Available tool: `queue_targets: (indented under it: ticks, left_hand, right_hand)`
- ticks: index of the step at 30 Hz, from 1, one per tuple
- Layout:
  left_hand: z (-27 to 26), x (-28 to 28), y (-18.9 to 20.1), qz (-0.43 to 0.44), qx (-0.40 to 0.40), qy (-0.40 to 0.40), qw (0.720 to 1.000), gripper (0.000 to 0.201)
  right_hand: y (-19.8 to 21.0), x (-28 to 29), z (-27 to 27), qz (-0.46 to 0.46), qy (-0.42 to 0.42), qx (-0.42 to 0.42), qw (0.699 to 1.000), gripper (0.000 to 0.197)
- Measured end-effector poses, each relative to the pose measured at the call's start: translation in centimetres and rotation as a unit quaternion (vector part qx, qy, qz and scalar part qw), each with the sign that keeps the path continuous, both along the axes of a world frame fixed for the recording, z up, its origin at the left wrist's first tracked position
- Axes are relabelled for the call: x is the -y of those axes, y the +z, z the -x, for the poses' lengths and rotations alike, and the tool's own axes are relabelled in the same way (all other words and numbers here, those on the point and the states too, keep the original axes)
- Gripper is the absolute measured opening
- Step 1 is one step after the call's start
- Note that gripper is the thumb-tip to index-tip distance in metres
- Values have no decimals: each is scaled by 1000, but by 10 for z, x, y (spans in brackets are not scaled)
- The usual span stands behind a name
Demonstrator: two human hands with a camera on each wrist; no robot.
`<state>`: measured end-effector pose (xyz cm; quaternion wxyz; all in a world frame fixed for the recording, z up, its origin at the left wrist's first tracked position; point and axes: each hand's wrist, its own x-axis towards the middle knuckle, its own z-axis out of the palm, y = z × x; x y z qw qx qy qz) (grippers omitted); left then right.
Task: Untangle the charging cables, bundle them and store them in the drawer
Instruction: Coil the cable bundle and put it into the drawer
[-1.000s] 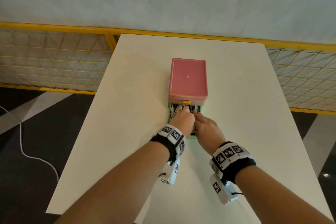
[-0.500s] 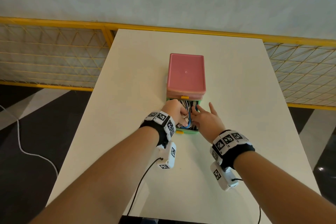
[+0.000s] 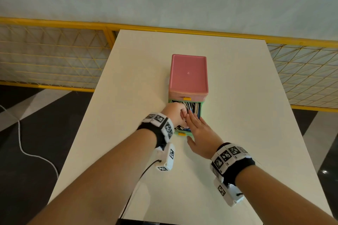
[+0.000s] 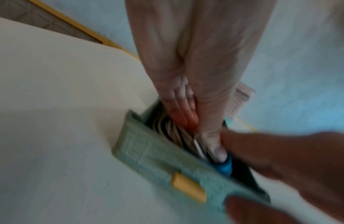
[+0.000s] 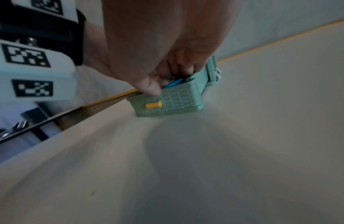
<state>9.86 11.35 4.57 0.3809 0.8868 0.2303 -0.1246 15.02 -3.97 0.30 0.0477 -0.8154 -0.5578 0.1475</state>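
Note:
A small chest with a pink top (image 3: 188, 76) stands mid-table, its green drawer (image 3: 188, 134) pulled out toward me. White and grey charging cables (image 3: 193, 107) fill the drawer, with a blue piece (image 4: 224, 166) near its front. My left hand (image 3: 183, 115) reaches in from the left, its fingers (image 4: 184, 115) and thumb pinching the white cables (image 4: 174, 131). My right hand (image 3: 195, 124) lies flat over the drawer's right side with straight fingers, its thumb (image 5: 150, 87) on the top edge of the drawer front (image 5: 173, 98). Both hands hide much of the drawer's inside.
The white table (image 3: 137, 97) is bare around the chest. Yellow knobs (image 3: 182, 134) stick out of the drawer fronts. A yellow mesh railing (image 3: 54, 56) runs behind the table, and a white cord (image 3: 27, 151) lies on the dark floor at the left.
The green drawer has slid further out toward me. My right hand has gone from spread fingers at the drawer's side to lying flat over it. The left hand stays in the cables.

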Motion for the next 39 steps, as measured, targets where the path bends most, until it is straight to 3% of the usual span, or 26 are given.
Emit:
queue_targets:
  ticks: [3,5,7,9,11,13,16,19,21,26,28,31,33,36,39]
  left_hand:
    - [16,-20,7,5,95,37,995,10]
    - [18,-34,11,-99,223,80,966,7]
    - [11,-41,19,-173,287,68,940,19]
    - [-1,-41,24,-185,254,6,949,39]
    - [-9,-39,23,-160,159,-44,973,50]
    - [-12,-38,16,-145,95,-68,982,53]
    - [-14,-41,9,-140,82,-78,984,65]
    - [-18,-43,11,-141,61,-85,984,73]
    - [-20,-44,13,-139,55,-89,985,76]
    - [-19,-42,14,-147,57,-88,984,75]
    - [-17,-41,14,-146,62,-85,984,74]
    - [-17,-42,15,-151,58,-91,983,73]
    - [-17,-42,18,-149,48,-95,983,73]
    - [-17,-43,21,-146,35,-102,983,73]
    - [-18,-42,27,-148,7,-92,985,69]
  right_hand:
    - [1,-5,2,63,11,78,995,82]
    - [-5,-11,0,83,9,115,990,79]
    - [-9,-16,-2,76,20,129,989,69]
    - [-9,-17,-4,69,39,140,987,59]
    - [-2,-16,-2,49,45,164,984,40]
    - [9,-20,0,65,49,133,988,48]
    - [16,-23,-7,124,46,107,985,52]
    - [21,-34,-17,110,19,87,990,55]
    - [24,-35,-20,84,-11,73,994,54]
    - [20,-25,-13,-33,-4,131,991,38]
    - [19,-21,-8,-57,7,150,987,15]
    - [11,-19,-6,-69,3,150,986,40]
    - [13,-21,-4,-51,-12,133,990,35]
    - [22,-26,-6,0,-19,100,995,12]
    - [29,-30,-18,31,-13,29,999,35]
